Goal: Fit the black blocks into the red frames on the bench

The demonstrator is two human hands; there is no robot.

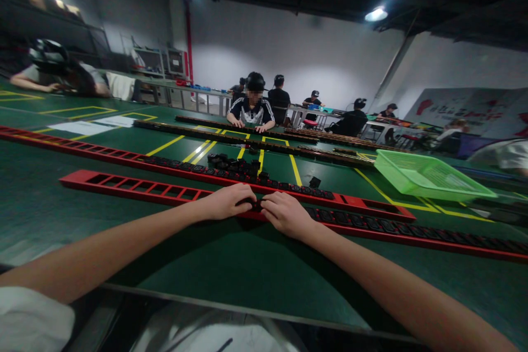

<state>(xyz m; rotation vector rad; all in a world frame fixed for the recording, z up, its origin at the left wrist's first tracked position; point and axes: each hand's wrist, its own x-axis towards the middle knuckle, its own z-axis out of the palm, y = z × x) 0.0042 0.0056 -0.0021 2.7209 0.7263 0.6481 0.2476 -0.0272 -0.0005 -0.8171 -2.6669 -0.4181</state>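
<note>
A long red strip frame [136,187] with rows of rectangular slots lies across the green table in front of me. Its right part is filled with black socket inserts [371,224]. Both hands rest on the frame, fingers curled down and meeting at a black insert between them. My left hand [229,201] presses from the left, my right hand [286,213] from the right. A second red frame [82,148] lies just behind, with a loose pile of black inserts [235,165] beside it.
A green plastic basket [429,177] sits at the right on the table. More long strips [247,140] lie farther back. A person sits opposite with hands on a strip; others sit behind and at the far left. Yellow lines mark the green tabletop [231,258].
</note>
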